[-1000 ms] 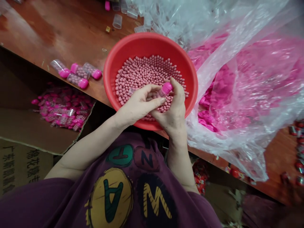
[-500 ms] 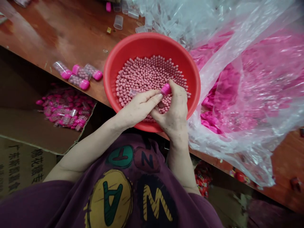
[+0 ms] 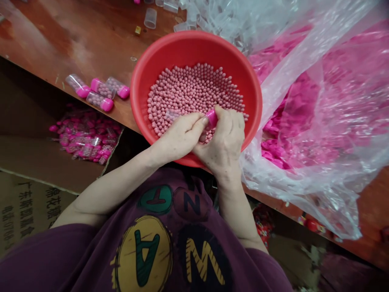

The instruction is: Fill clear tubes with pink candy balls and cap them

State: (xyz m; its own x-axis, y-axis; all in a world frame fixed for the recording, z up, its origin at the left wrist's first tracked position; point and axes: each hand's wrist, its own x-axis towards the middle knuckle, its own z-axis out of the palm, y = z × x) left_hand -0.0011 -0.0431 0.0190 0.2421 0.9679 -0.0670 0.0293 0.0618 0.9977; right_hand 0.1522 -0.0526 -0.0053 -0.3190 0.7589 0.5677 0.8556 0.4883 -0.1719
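Over a red plastic basin filled with small pink beads, my hands work close together. My left hand is closed around a transparent plastic tube, whose far end lies partly under its fingers. My right hand pinches a bright pink cap at the other end of that tube. The hands hide most of the tube, and its contents cannot be told. Both hands are just above the beads.
Several bead-filled tubes with pink caps lie on the wooden table left of the basin. A cardboard box below holds more. Empty tubes and a plastic bag of pink caps crowd the far and right sides.
My right fingers have closed further over the pink cap, and my hands have drawn closer together. The whole view has shifted slightly, with the basin looking a little larger.
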